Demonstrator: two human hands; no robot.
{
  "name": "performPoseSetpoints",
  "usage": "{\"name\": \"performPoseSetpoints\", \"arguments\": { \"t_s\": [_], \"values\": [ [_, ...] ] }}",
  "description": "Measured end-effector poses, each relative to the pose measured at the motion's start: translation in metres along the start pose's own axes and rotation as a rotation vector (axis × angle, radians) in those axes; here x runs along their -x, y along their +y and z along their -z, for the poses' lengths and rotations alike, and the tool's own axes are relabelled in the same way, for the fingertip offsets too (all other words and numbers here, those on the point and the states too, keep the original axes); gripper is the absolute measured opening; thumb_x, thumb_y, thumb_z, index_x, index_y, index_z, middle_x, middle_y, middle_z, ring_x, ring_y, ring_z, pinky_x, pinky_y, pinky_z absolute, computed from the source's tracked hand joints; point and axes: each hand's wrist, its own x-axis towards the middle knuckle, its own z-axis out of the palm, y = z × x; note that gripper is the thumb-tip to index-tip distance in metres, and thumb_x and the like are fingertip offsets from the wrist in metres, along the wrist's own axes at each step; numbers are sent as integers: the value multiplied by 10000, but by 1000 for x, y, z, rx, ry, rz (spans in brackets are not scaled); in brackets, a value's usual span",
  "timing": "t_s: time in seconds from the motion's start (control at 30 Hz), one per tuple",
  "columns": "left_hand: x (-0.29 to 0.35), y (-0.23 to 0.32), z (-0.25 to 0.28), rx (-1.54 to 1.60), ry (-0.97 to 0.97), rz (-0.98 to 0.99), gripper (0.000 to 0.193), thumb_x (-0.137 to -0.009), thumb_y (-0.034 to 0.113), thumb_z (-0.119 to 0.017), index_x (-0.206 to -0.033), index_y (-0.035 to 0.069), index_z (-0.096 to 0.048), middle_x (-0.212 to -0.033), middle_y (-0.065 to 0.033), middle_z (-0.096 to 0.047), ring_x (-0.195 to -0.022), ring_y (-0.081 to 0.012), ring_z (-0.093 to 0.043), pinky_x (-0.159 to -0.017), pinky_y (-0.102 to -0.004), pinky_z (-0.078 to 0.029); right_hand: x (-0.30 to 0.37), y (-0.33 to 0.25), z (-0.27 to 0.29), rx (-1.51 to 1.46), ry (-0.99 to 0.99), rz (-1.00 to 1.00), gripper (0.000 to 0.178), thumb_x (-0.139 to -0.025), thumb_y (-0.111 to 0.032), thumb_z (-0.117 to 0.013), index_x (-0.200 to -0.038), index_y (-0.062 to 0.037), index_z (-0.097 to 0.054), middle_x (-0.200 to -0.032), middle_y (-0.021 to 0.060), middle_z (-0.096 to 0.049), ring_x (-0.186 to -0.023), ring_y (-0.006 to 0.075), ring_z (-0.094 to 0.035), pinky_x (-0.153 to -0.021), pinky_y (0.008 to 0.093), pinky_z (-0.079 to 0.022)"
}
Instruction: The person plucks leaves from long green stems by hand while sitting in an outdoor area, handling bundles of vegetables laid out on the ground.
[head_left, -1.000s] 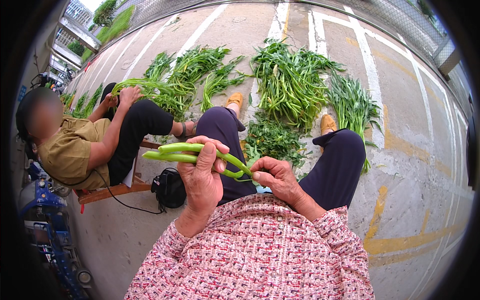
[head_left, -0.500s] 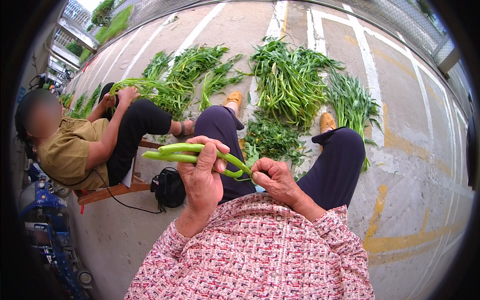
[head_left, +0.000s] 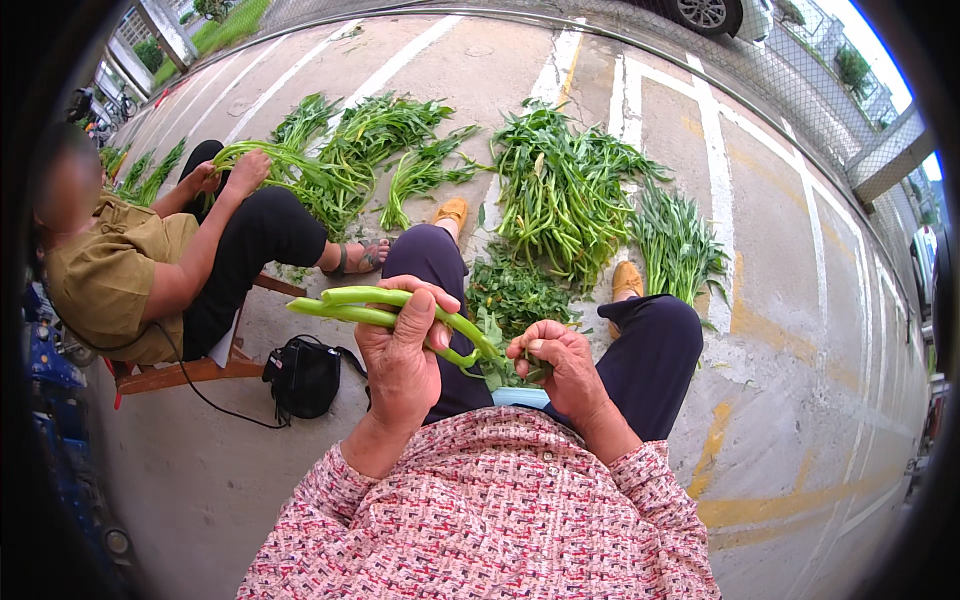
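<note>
My left hand (head_left: 402, 355) is closed around a few thick green stems (head_left: 345, 297). They look like leaf-vegetable stalks, stripped of most leaves, and poke out past both sides of my fingers. Just right of the stem ends, my right hand (head_left: 568, 375) is closed in a pinch. A small bit of dark green leaf (head_left: 536, 368) shows below its fingertips, apart from the stems. Between my feet lies a heap of loose leaves (head_left: 520, 290), partly hidden by my hands and knees.
Beyond my feet lies a big pile of leafy stalks (head_left: 570, 190); a smaller bundle (head_left: 680, 245) is at its right. To the left a seated co-worker (head_left: 150, 270) holds long green stalks (head_left: 290, 165). A black bag (head_left: 307, 378) stands by the co-worker's wooden seat (head_left: 190, 376).
My right hand has come away from the stem ends and moved slightly right, with a leaf bit in its fingers. My left hand keeps its hold. The view has shifted a little.
</note>
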Motion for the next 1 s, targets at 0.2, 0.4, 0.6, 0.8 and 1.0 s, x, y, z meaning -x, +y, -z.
{"name": "performPoseSetpoints", "arguments": {
  "t_s": [0.2, 0.4, 0.6, 0.8, 1.0],
  "values": [
    [-9, -1, 11, 39, -4, 36, 95, -891, 125, -550, -908, 34, -533, -794, -94, -610, -549, -78, -461, -527, -186, -391, -1, 1, -12, 125, -11, -22, 114, -826, -34, -511, -910, -12, -584, -772, 26, -595, -653, 78, -524, -628, 199, -436],
    [-13, -3, 21, 63, -23, 43, 103, -892, 130, -552, -901, 27, -543, -792, -95, -611, -555, -77, -469, -525, -183, -393, -3, -7, -33, 376, -25, 3, 123, -845, -110, -582, -913, -10, -602, -746, -18, -571, -644, 47, -486, -607, 191, -410],
    [-13, -6, 22, 70, -11, 79, 99, -894, 124, -547, -914, 28, -535, -796, -101, -610, -556, -79, -470, -528, -183, -397, -1, -2, -31, 517, -20, 81, 119, -829, -97, -621, -897, 0, -609, -735, -29, -568, -620, 35, -488, -561, 183, -405],
    [-13, -14, 17, 45, -23, 101, 84, -892, 115, -546, -920, 38, -528, -798, -98, -610, -553, -81, -471, -528, -187, -399, -1, -4, -23, 585, -27, 103, 105, -836, -91, -605, -891, -2, -595, -697, -33, -530, -589, 37, -463, -523, 185, -385],
    [-16, -15, 13, 87, 32, 144, 64, -888, 96, -548, -890, 34, -535, -773, -80, -603, -550, -66, -465, -525, -177, -391, -3, 1, -18, 647, -53, 90, 101, -860, -110, -554, -850, -10, -567, -645, -33, -499, -559, 38, -431, -504, 201, -365]
  ]
}}
